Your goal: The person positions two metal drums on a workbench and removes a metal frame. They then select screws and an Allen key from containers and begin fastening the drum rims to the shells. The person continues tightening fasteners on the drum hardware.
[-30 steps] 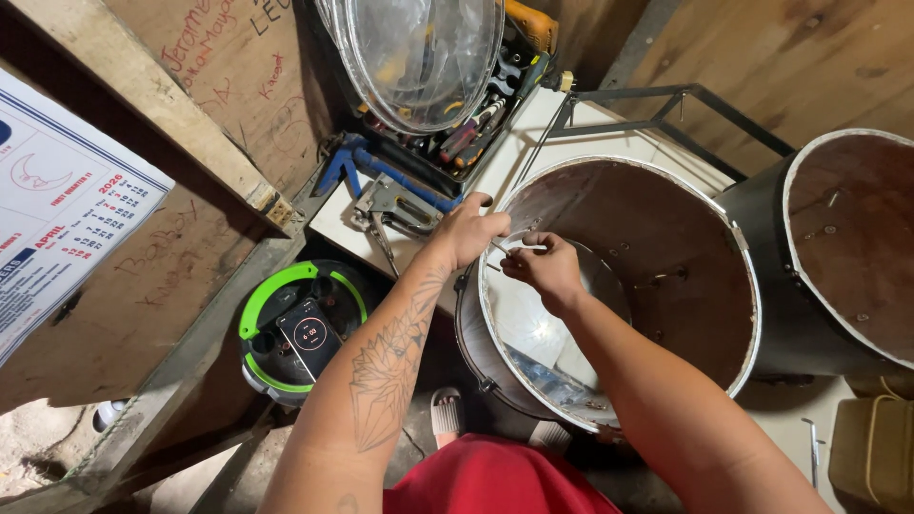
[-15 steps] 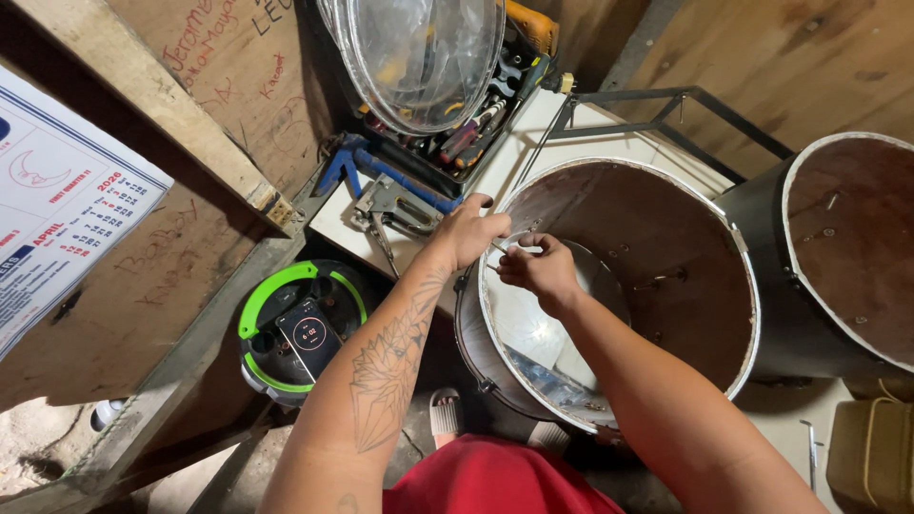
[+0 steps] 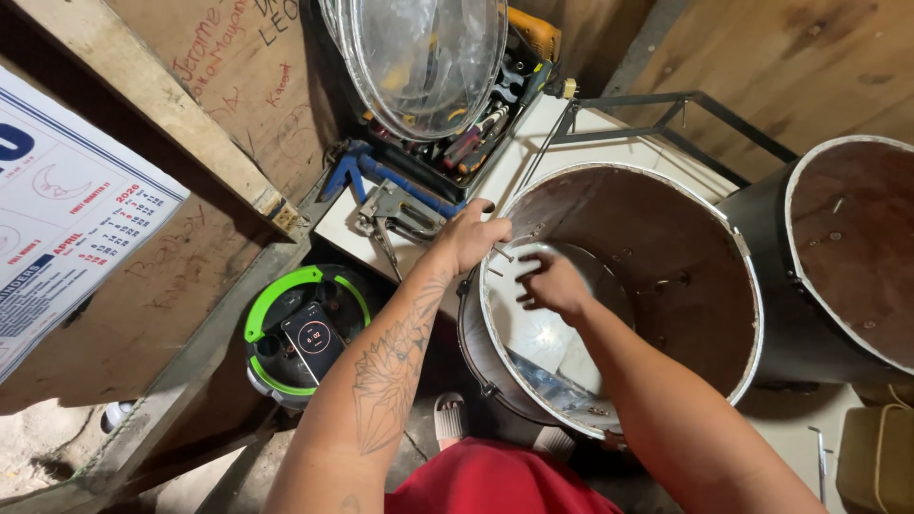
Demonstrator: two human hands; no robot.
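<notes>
Head view:
Big drum: a large round drum shell (image 3: pixel 666 276), brown inside with a white rim, sits in the middle and reaches toward 3 o'clock.
Left hand: the left hand (image 3: pixel 473 236) rests on the drum's rim at its 10 o'clock side, fingers curled over the edge onto a thin metal rod (image 3: pixel 503 252) that pokes through the wall. I cannot tell how tightly it grips.
Right hand: the right hand (image 3: pixel 552 286) is down inside the drum, just beside the left hand, fingers bent and pointing at the wall. What it holds, if anything, is hidden.
Second drum: another dark drum (image 3: pixel 847 257) stands at 3 o'clock, touching the first.
Clear drum skin: a see-through round skin (image 3: pixel 419 57) leans at 12 o'clock over a box of tools (image 3: pixel 476 143).
Round green thing: a black and green round thing (image 3: pixel 295 333) with a phone (image 3: pixel 312 338) on top sits at 8 o'clock.
Calendar: a paper calendar (image 3: pixel 57 238) hangs at 9 o'clock.
</notes>
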